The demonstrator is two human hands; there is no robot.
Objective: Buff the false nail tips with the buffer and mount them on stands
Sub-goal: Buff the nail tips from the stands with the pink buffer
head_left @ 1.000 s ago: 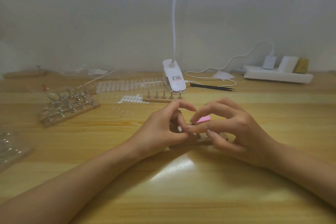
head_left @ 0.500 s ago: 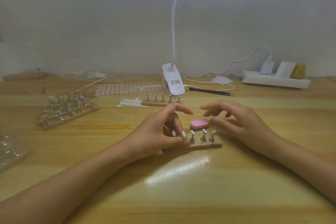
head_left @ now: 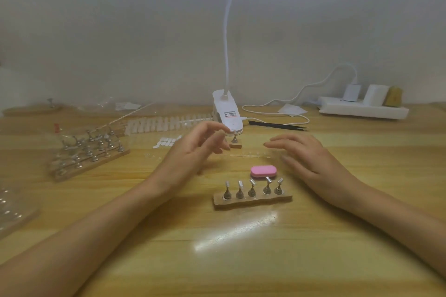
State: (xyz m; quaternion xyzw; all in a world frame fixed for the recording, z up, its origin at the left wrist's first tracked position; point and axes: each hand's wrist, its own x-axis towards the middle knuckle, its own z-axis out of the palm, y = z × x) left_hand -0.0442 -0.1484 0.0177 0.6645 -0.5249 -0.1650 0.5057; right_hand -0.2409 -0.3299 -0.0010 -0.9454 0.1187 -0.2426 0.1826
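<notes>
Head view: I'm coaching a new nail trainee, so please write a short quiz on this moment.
1. True or false: the right hand holds the pink buffer.
2. How many metal stands sit on the near wooden base?
3. The buffer lies on the table: A) just behind that base; B) in front of it; C) left of it.

Key: 1 false, that hand is open and apart from the buffer; 2 five; 3 A.

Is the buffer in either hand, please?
No, the buffer lies on the table, untouched by the left hand or the right hand.
</notes>
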